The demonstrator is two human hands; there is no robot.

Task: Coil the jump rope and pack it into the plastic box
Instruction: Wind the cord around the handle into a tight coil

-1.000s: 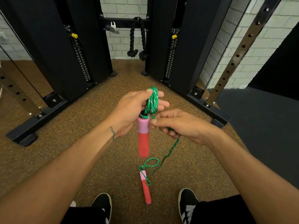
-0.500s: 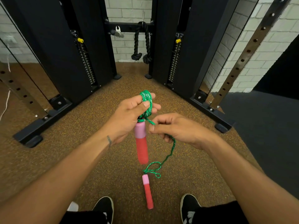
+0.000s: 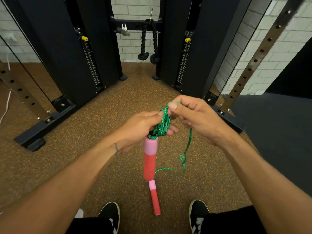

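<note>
**Item:** jump rope (image 3: 190, 137), green braided cord with two pink-and-red foam handles.

**Nearest, between the two black shoes (image 3: 109, 215):** second handle (image 3: 154, 199), low by the speckled floor (image 3: 84, 132). Whether it rests there or hangs cannot be told.

**Above it:** first handle (image 3: 150, 159), hanging upright beneath the left hand (image 3: 141, 128).

**Loose tail (image 3: 187, 149):** slack and kinked, dropping from the right hand (image 3: 197, 119) toward the second handle.

**Coil (image 3: 163, 124):** several turns bunched in the left hand's grip, thumb on top and fingers curled beneath.

**Right hand:** pinches the topmost loop between thumb and forefinger, just above the coil.

**Handling, as judged:** the cord is light and limp and likely to spring loose or tangle. The handles are light, soft and easy to grip. The best hold is across all the turns at the coil's middle.

**Plastic box:** not in view.

**Beyond:** cable machine (image 3: 67, 56), black rope attachment (image 3: 148, 43).
</note>
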